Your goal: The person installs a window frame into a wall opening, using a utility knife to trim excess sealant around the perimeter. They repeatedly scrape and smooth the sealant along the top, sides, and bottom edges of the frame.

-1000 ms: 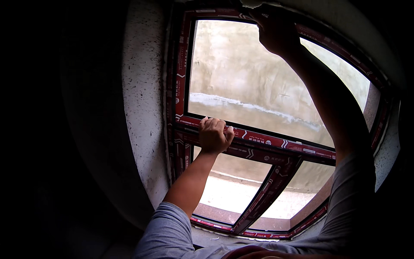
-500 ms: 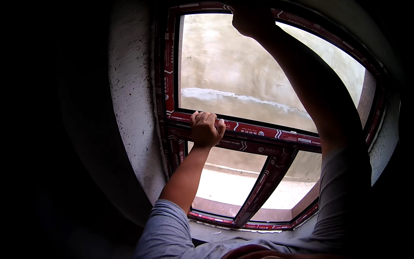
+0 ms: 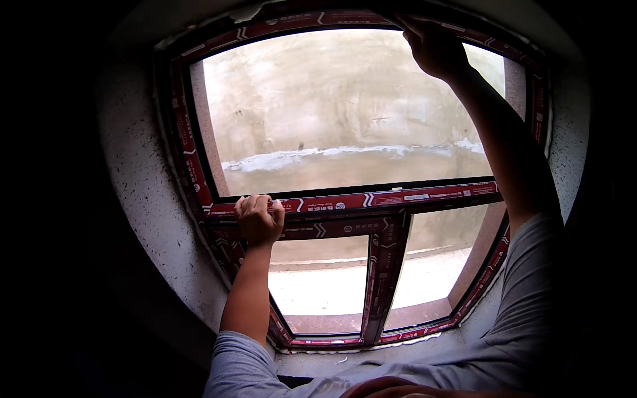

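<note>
A large window frame wrapped in dark red printed film fills the middle of the head view. My left hand (image 3: 260, 219) is closed over the frame's horizontal crossbar (image 3: 385, 198), near its left end, with the fingers hooked over the top edge. High up, my right hand (image 3: 438, 50) reaches to the frame's top bar (image 3: 285, 24), right of its middle. Its fingers look drawn together at the inner edge of that bar, but deep shadow hides what they hold. Behind the right forearm lies the wide upper glass pane (image 3: 318, 99).
Under the crossbar, an upright bar (image 3: 385, 278) parts two smaller lower panes. Speckled pale wall (image 3: 142, 179) surrounds the frame, with a sill (image 3: 312, 362) below. Outside stands a plastered wall with a white streak (image 3: 285, 159). Both sides of the view are very dark.
The view has swung, so the window now sits farther left and more level. My left hand keeps its grip on the crossbar. My right hand has shifted rightward along the top bar.
</note>
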{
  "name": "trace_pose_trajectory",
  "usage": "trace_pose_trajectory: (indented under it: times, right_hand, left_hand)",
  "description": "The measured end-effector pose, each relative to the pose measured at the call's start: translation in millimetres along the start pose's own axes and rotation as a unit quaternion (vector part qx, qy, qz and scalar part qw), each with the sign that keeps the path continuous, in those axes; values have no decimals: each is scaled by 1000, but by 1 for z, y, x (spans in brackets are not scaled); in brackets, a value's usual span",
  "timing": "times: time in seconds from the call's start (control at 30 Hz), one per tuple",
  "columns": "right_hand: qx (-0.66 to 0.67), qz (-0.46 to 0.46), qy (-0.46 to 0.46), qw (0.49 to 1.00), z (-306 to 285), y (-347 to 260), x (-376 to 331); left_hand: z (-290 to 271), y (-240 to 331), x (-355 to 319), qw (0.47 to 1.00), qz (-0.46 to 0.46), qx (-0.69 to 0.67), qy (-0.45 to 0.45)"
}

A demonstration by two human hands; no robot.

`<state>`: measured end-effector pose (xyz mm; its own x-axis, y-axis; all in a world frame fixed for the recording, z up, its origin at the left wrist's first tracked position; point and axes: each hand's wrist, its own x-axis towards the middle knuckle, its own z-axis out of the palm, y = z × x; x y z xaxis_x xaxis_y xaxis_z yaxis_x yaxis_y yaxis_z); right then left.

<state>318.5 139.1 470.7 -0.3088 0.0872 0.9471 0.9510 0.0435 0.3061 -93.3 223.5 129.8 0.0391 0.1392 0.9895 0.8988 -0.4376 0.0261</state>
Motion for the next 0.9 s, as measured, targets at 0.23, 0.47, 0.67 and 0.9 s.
trace_pose_trajectory:
  times: [0.23,0.47,0.67,0.9]
  right_hand:
    - [-26,2,35,999,-34,185,-66]
    - [-120,27,57,991,-67,350,-134]
    - [-58,123,-14,991,-76,385,-137]
    - [-99,76,123,985,-71,316,-218]
  left_hand:
    - [4,7,1,1000,13,12,-21]
    - [7,7,1,998,18,18,-50]
    - [-1,-5,-3,998,22,34,-43]
    - [8,10,0,998,29,10,-55]
